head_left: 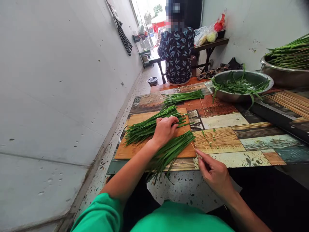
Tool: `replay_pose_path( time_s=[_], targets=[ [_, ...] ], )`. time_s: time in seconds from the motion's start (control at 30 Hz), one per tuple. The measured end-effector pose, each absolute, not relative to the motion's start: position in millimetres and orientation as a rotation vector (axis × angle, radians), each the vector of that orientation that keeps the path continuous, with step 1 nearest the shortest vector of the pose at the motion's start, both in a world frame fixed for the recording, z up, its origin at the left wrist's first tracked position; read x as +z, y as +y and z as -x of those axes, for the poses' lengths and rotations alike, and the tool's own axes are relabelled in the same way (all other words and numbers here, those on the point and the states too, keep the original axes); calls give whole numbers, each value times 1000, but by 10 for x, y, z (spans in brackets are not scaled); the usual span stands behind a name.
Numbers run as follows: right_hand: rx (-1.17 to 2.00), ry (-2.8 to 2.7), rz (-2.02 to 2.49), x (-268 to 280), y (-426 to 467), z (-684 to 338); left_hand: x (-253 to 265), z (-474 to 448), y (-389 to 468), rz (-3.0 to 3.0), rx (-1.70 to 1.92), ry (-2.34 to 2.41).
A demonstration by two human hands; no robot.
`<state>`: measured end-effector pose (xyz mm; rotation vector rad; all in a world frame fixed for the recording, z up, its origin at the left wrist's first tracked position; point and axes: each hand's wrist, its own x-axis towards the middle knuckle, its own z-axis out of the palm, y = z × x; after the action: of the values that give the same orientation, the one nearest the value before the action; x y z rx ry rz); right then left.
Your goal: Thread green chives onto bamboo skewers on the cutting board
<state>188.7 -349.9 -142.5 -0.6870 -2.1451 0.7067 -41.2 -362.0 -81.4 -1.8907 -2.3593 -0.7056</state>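
My left hand (166, 127), fingers curled, is closed on green garlic chives in the larger pile (147, 127), which lies on a wooden cutting board (135, 151). Between the thumb and fingers of my right hand (213, 170) is a thin bamboo skewer (192, 145), its end by the board's right edge. The skewer runs up and left past the cut ends of a nearer bunch of chives (175, 146). That bunch's leaf tips hang over the table's front edge. My left forearm hides part of it.
Behind the board lies another chive bunch (184, 96). To the right are a steel bowl (241, 96) of chives, a black-handled knife (272, 114), loose skewers (292, 101) and a bowl of skewered greens (285, 75). A person (177, 58) sits ahead, back turned.
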Motion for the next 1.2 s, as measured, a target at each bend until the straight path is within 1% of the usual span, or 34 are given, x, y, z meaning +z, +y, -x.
replay_pose_path(
  time_s=[0.17,0.27,0.43,0.6,0.83,0.9,1.07,1.13,1.2],
  targets=[
    [709,-2143,679,-1428,-3495,-1892,-834,434,-3605,1951,-546,-2213],
    [696,-2140,677,-1453,-3487,-1890,-841,451,-3596,1959,-523,-2218],
    [704,-2136,688,-1460,-3489,-1890,-848,489,-3573,1920,-634,-2327],
    [700,-2145,687,-1445,-3495,-1896,-858,500,-3573,2006,-792,-2324],
    [705,-2135,672,-1472,-3485,-1896,-818,426,-3589,1840,-1022,-2412],
    [706,-2126,673,-1473,-3484,-1894,-811,432,-3574,1871,-1022,-2409],
    [680,-2110,659,-1460,-3486,-1885,-878,486,-3537,2021,-829,-2306],
    [676,-2115,661,-1458,-3486,-1883,-906,493,-3532,2090,-831,-2295],
    [688,-2120,673,-1458,-3486,-1884,-911,487,-3532,2109,-906,-2320]
  ],
)
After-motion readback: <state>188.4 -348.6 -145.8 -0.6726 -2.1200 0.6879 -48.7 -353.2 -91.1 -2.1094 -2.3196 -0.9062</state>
